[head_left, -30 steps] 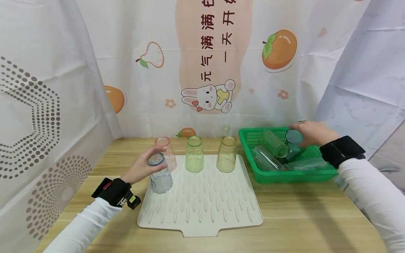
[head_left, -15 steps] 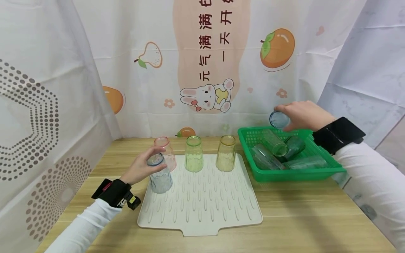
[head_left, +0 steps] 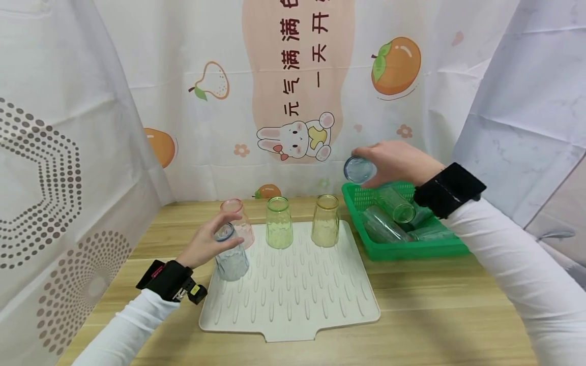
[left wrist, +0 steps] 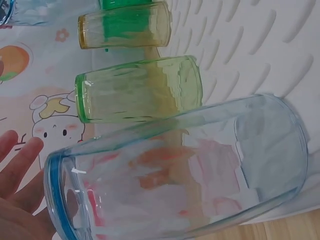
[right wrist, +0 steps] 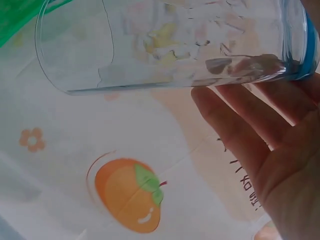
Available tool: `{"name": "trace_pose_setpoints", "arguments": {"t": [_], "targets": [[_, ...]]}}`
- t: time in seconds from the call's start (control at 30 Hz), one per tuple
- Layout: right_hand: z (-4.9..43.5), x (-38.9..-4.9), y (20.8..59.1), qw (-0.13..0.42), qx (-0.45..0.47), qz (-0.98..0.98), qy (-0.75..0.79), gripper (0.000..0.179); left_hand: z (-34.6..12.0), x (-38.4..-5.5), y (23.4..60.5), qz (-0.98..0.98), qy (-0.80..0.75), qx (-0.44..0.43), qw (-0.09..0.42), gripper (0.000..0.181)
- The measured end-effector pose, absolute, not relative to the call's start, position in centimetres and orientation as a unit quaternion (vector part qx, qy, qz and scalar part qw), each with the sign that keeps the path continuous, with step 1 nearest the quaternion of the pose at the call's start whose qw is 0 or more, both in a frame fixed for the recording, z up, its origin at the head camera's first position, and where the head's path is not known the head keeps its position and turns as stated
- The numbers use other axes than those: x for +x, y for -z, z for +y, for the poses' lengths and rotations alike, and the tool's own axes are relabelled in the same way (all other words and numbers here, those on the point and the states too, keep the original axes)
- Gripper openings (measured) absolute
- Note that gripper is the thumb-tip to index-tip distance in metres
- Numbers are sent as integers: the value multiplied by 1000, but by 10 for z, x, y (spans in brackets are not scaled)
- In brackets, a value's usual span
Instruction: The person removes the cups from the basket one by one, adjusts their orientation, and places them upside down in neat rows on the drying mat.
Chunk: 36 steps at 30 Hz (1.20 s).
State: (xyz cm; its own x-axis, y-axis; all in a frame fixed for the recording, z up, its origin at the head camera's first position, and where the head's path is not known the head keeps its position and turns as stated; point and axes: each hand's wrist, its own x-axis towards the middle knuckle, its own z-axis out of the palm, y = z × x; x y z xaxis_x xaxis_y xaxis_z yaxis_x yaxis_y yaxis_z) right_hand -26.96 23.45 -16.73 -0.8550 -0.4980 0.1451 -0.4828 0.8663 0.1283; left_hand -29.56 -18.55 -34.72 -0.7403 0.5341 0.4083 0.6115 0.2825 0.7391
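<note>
Tabletop (head_left: 439,325) of pale wood nearest, with a white tray (head_left: 293,310) lying flat on it. On the tray's left side, left hand (head_left: 208,244) holding a standing blue glass (head_left: 232,263) at its darker-tinted upper end (thumb on the near side, fingers on the far). Just beyond, along the tray's far edge, a standing row: pink glass (head_left: 245,231) closest to that hand, then green glass (head_left: 279,229), then yellow glass (head_left: 325,229) at the right end. Beside the tray on the right, a green basket (head_left: 416,250) full of loose glasses (head_left: 394,205), lying on their sides and overlapping. Above the basket's left end, right hand (head_left: 396,162) gripping a second blue glass (head_left: 359,170) by its darker-tinted end, up in mid-air. Farthest off, a white curtain (head_left: 183,127) printed with a sideways rabbit (head_left: 293,140), orange fruit (head_left: 397,66) and small flowers (head_left: 241,150).
</note>
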Motion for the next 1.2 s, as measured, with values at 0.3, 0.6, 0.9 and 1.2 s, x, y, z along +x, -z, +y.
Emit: {"name": "trace_pose_setpoints", "arguments": {"t": [0.3,0.6,0.9,1.2], "targets": [[193,-279,181,101,311,-945,19,68,-177,-296,348,-796,475,-372,48,54],[159,-290,202,75,361,-929,-39,71,-175,-293,351,-806,462,-366,48,54],[143,-300,233,49,430,-891,-138,68,-175,-294,346,-792,468,-388,56,53],[124,-306,268,5,451,-860,-239,62,-176,-292,341,-802,461,-377,46,53]]}}
